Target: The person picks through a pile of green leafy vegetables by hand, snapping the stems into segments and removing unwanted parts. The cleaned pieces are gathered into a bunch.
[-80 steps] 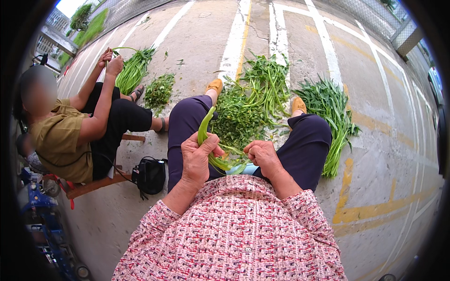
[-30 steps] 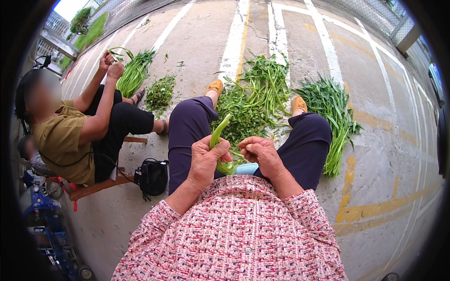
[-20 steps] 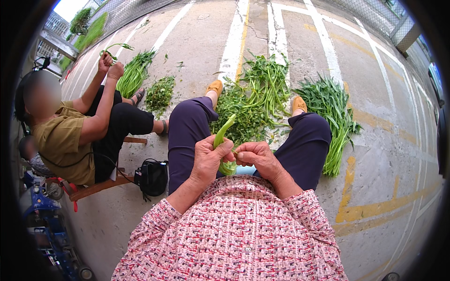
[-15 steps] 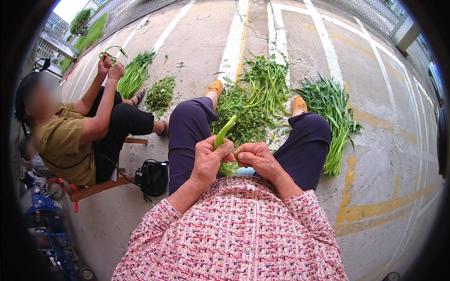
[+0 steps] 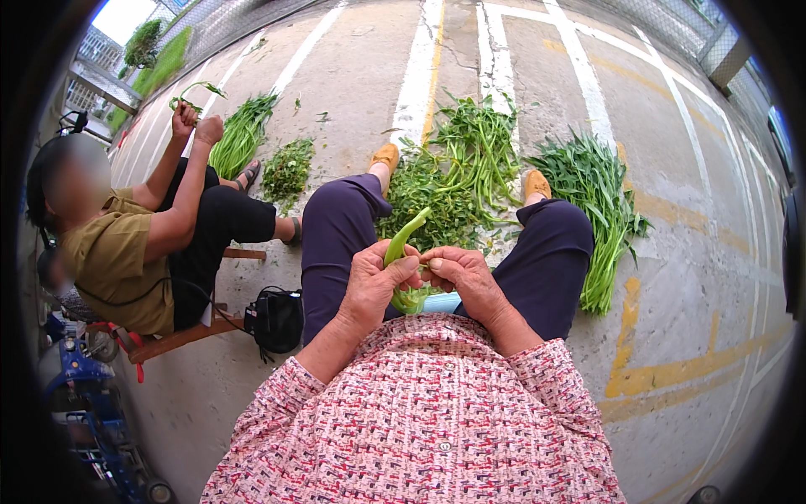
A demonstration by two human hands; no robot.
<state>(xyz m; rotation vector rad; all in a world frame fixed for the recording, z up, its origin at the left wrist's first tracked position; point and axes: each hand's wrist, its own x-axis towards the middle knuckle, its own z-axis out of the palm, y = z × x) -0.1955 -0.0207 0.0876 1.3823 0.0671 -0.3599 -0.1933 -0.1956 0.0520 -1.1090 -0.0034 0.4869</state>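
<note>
Fingers of my left hand (image 5: 369, 286) wrap bent, smooth, pale-green plant stems (image 5: 408, 233) between my dark-trousered knees (image 5: 546, 235), while those of my right hand (image 5: 464, 275) press together just beside them, on what I cannot tell. Picking the stems over seems the step in hand, and the next move calls for a steady left hold and a small right tug. To my left is a soft black bag (image 5: 277, 321), its contents hidden.

Green stem (image 5: 410, 233): partly hidden by the left hand (image 5: 368, 290).
Light-blue object (image 5: 443, 302): partly covered, kind unclear.
Blue vehicle (image 5: 72, 367): cut off by the dark rim.
</note>
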